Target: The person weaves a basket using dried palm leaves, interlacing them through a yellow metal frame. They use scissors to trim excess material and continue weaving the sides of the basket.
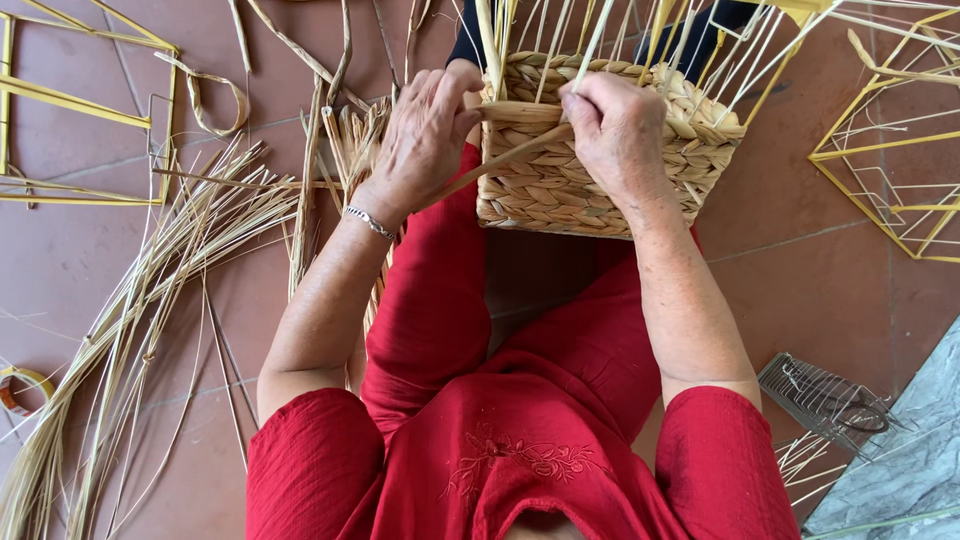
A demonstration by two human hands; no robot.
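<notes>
1. Reddish floor tiles (90, 260) fill the scene, and the person sits on them in red clothes with the basket (600, 160) resting on the lap, at the far middle of the view.
2. Long pale reeds (130, 330) fan out over the floor to the left, yellow wire frames (890, 150) lie at the far left and right, a roll of tape (20, 385) sits at the near left edge, and a small wire rack (825, 400) lies at the near right.
3. The basket's lower wall is already plaited in thick braids, while bare yellow uprights (640, 35) stand above its rim, so the weave looks partly built.
4. The left hand (425, 135) is closed around the left corner of the basket, its thumb and fingers gripping the flat strand (500, 160) where it meets the rim.
5. The right hand (615, 130) is curled shut on the near rim, pinching the same strand and pressing it against the woven wall.
6. The step in hand seems to be laying this strand along the top row, between the uprights.
7. The next move would likely call for a firm pull to tighten the strand, then threading it behind the next upright without kinking it, while one hand steadies the basket.
</notes>
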